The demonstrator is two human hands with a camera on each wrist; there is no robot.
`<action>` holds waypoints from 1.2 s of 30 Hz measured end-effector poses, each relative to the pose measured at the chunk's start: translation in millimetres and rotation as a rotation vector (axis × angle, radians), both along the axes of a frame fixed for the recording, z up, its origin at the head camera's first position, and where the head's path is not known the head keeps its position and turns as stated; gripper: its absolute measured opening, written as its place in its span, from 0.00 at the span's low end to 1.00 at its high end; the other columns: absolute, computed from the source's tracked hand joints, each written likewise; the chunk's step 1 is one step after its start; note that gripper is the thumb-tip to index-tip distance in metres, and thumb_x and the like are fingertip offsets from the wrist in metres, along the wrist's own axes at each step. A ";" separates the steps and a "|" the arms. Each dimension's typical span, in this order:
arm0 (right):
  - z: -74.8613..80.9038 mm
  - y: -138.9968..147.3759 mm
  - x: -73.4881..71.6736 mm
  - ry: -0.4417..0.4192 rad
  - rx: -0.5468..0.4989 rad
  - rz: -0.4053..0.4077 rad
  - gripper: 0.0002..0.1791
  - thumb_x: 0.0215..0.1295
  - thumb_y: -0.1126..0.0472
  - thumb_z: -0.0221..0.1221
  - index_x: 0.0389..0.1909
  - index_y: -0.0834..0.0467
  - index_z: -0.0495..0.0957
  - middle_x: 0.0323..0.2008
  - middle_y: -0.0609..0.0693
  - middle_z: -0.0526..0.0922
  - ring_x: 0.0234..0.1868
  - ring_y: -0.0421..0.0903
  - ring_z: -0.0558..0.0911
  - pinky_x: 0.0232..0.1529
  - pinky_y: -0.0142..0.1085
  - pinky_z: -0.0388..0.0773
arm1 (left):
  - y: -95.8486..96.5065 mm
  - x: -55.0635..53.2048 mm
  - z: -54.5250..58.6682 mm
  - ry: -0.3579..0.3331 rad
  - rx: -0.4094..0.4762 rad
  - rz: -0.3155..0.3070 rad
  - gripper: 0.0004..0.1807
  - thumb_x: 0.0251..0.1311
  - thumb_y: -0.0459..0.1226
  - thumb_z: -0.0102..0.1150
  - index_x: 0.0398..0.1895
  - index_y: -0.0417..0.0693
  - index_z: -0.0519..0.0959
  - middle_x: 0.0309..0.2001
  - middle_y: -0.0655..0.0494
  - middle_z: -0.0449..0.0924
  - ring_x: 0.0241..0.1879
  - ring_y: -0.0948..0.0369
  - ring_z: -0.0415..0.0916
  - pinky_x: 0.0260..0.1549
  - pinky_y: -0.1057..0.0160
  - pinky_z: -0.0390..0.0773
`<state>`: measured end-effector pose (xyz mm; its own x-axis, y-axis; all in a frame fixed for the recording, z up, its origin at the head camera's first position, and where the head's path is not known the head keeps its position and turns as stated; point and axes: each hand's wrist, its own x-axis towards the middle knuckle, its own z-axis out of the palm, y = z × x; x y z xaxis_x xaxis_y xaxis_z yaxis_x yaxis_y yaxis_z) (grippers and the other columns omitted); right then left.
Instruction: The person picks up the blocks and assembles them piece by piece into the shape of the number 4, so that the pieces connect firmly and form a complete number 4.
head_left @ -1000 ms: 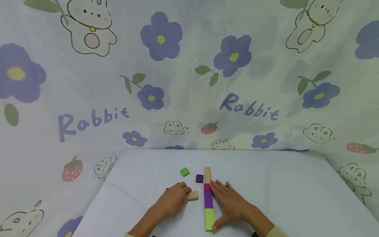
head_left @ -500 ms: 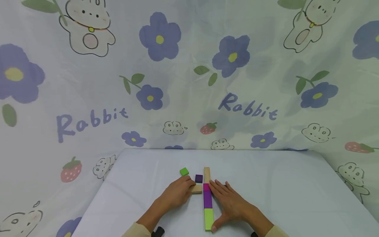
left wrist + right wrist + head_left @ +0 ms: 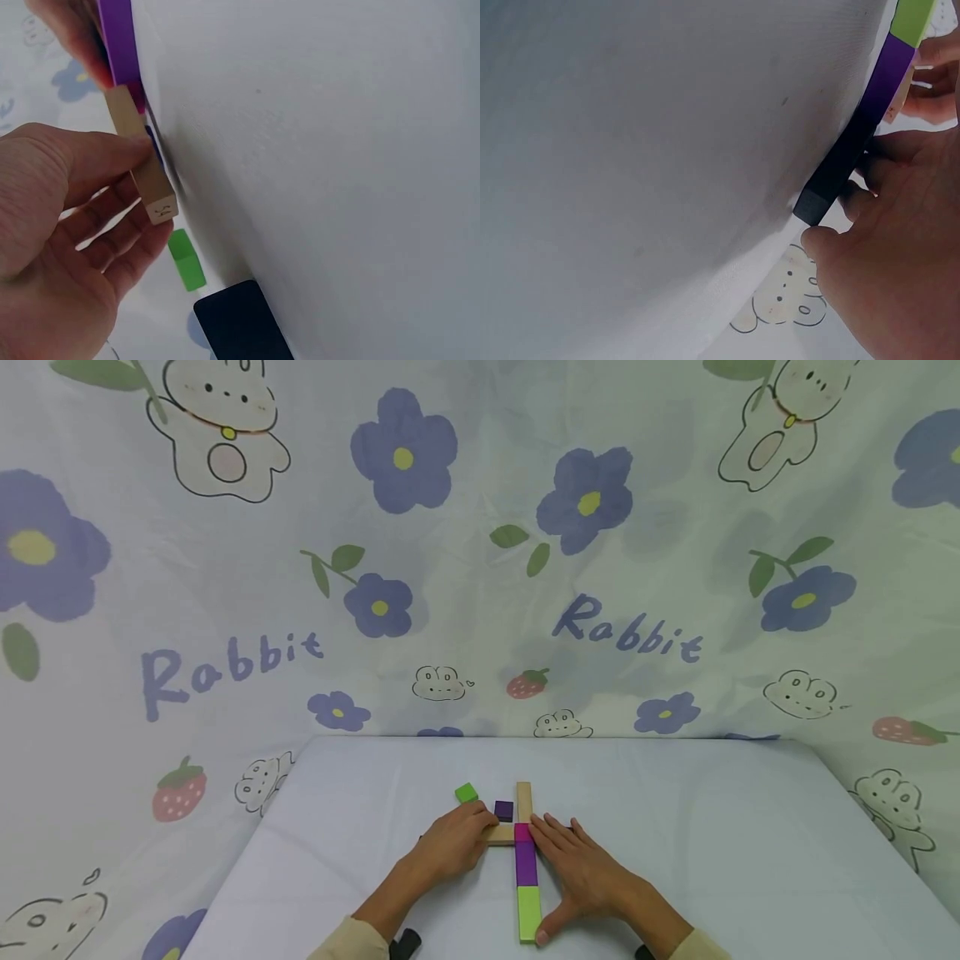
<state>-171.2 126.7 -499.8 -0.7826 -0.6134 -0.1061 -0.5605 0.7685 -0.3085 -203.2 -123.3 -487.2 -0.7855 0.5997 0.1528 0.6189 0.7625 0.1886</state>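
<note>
My left hand [image 3: 457, 841] pinches a plain wooden block [image 3: 154, 180] between thumb and fingers. The block lies crosswise, its far end right at the magenta block [image 3: 522, 833]. That magenta block is in a straight row with another wooden block [image 3: 524, 802], a purple block [image 3: 527, 863] and a lime block [image 3: 528, 914]. My right hand [image 3: 588, 885] rests along the row's right side with fingers straight. Its fingertips are by the magenta block, its thumb at the lime block's near end. Under this hand a black block [image 3: 832, 172] shows in the right wrist view, mostly hidden from the head view.
A dark purple cube [image 3: 504, 811] sits in the corner left of the far wooden block. Beyond my left hand lies a green block [image 3: 467, 792]. In the left wrist view a dark block-like shape [image 3: 244, 322] is close by. A patterned cloth [image 3: 480, 568] hangs behind the white table [image 3: 675, 793].
My left hand has moved the wooden block away from me and rightward, up to the magenta block's side. My right hand has stayed in place.
</note>
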 end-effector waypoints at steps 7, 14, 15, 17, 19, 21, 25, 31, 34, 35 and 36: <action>0.5 -0.9 -0.1 -0.005 0.003 -0.003 0.80 0.29 0.12 0.62 0.80 0.57 0.51 0.80 0.52 0.51 0.80 0.53 0.49 0.74 0.60 0.46 | 0.9 -1.7 -0.7 0.008 -0.006 0.003 0.13 0.59 0.30 0.69 0.48 0.44 0.85 0.42 0.58 0.80 0.48 0.60 0.78 0.50 0.62 0.80; 0.0 -1.3 0.3 -0.014 -0.002 -0.009 0.80 0.28 0.13 0.63 0.80 0.57 0.51 0.80 0.52 0.51 0.80 0.53 0.49 0.74 0.60 0.46 | 1.8 -2.9 -3.6 -0.019 -0.009 0.008 0.14 0.58 0.30 0.69 0.48 0.45 0.85 0.42 0.59 0.80 0.47 0.61 0.77 0.49 0.62 0.80; -0.1 -1.3 0.4 -0.014 -0.002 -0.009 0.80 0.29 0.13 0.63 0.80 0.57 0.51 0.80 0.52 0.51 0.80 0.53 0.49 0.74 0.60 0.46 | 2.0 -2.8 -3.5 -0.021 -0.010 0.009 0.14 0.58 0.30 0.69 0.48 0.45 0.85 0.42 0.58 0.80 0.47 0.61 0.77 0.49 0.62 0.80; -0.2 -1.4 0.4 -0.013 0.000 -0.009 0.80 0.28 0.13 0.63 0.80 0.57 0.51 0.80 0.52 0.51 0.80 0.53 0.49 0.74 0.60 0.46 | 2.3 -2.3 -2.8 -0.021 -0.013 0.008 0.14 0.58 0.30 0.69 0.48 0.45 0.84 0.42 0.58 0.80 0.47 0.60 0.78 0.50 0.61 0.80; -0.3 -1.4 0.2 -0.012 0.004 -0.010 0.80 0.29 0.13 0.63 0.80 0.57 0.51 0.80 0.52 0.51 0.80 0.53 0.49 0.74 0.60 0.46 | 2.5 -1.7 -1.6 -0.023 -0.014 0.009 0.14 0.58 0.30 0.70 0.48 0.44 0.84 0.42 0.58 0.80 0.47 0.60 0.77 0.49 0.61 0.80; -0.5 -1.5 0.1 -0.011 0.006 -0.010 0.80 0.28 0.12 0.62 0.80 0.57 0.51 0.80 0.52 0.51 0.80 0.53 0.49 0.74 0.60 0.46 | 2.6 -1.3 -0.6 -0.024 -0.014 0.008 0.14 0.58 0.30 0.70 0.48 0.45 0.84 0.42 0.58 0.80 0.46 0.61 0.77 0.48 0.62 0.80; -0.7 -1.5 -0.4 -0.015 0.009 -0.010 0.80 0.29 0.12 0.61 0.81 0.57 0.51 0.80 0.51 0.51 0.80 0.53 0.49 0.74 0.61 0.46 | 2.4 -1.1 -0.1 -0.032 -0.009 0.010 0.15 0.57 0.30 0.70 0.48 0.45 0.84 0.41 0.59 0.79 0.45 0.61 0.77 0.47 0.62 0.80; -0.3 -1.3 -1.5 -0.023 0.013 -0.010 0.80 0.28 0.11 0.61 0.81 0.56 0.51 0.80 0.51 0.51 0.80 0.53 0.49 0.74 0.61 0.46 | 2.3 -2.3 -0.9 -0.044 -0.003 0.015 0.15 0.57 0.30 0.70 0.49 0.45 0.84 0.41 0.59 0.79 0.45 0.62 0.76 0.47 0.62 0.80; -0.4 -1.6 -1.5 -0.027 0.013 -0.014 0.80 0.28 0.12 0.61 0.81 0.55 0.51 0.80 0.51 0.51 0.80 0.53 0.49 0.74 0.61 0.46 | 2.1 -2.7 -1.1 -0.050 -0.004 0.017 0.16 0.57 0.31 0.70 0.49 0.46 0.84 0.41 0.60 0.79 0.44 0.63 0.76 0.47 0.63 0.80; -0.5 -1.6 -1.6 -0.028 0.013 -0.015 0.80 0.28 0.12 0.61 0.81 0.55 0.51 0.80 0.51 0.51 0.80 0.53 0.49 0.74 0.60 0.46 | 2.1 -2.6 -0.8 -0.051 -0.006 0.018 0.16 0.57 0.31 0.70 0.49 0.46 0.84 0.41 0.60 0.78 0.44 0.63 0.76 0.47 0.63 0.80; -0.6 -1.7 -1.5 -0.027 0.014 -0.017 0.80 0.28 0.12 0.61 0.81 0.55 0.51 0.80 0.51 0.51 0.80 0.53 0.49 0.74 0.60 0.46 | 2.0 -2.5 -0.6 -0.052 -0.005 0.018 0.16 0.57 0.31 0.70 0.50 0.45 0.84 0.41 0.60 0.78 0.44 0.63 0.75 0.47 0.63 0.80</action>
<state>-172.7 125.0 -500.5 -0.7893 -0.5987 -0.1359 -0.5392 0.7818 -0.3131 -205.7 -121.3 -487.8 -0.8028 0.5864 0.1084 0.5947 0.7741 0.2169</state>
